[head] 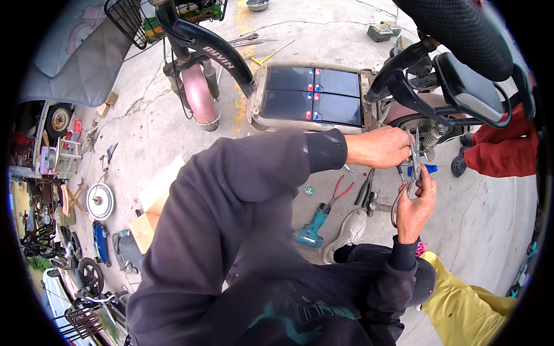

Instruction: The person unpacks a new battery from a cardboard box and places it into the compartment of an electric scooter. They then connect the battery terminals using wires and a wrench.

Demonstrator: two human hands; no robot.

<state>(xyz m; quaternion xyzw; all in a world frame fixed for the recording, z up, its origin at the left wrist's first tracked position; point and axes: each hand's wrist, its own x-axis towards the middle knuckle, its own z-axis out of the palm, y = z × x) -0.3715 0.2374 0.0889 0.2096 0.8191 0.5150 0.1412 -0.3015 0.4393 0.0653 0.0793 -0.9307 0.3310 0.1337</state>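
My right hand (pixel 416 209) grips a pair of metal scissors (pixel 414 166), its fingers around the handles, the blades pointing up toward the rear wheel of an electric bike. My left hand (pixel 381 147) is curled beside the blades; whatever its fingertips pinch is hidden. Just beyond are the bike's shock absorber spring (pixel 434 136) and rear wheel (pixel 415 125). In the bike's floor compartment (pixel 255 108) sit several dark batteries (pixel 288 104) with red and blue terminals. A blue object (pixel 428 169) lies on the ground behind the scissors.
Around my shoe (pixel 350 231) lie a teal cordless power tool (pixel 314 227), red-handled pliers (pixel 342 190), black-handled pliers (pixel 365 188) and a hammer (pixel 374 205). People in red trousers (pixel 497 151) and yellow clothing (pixel 458 298) are at the right. A spoked-less wheel (pixel 100 201) lies left.
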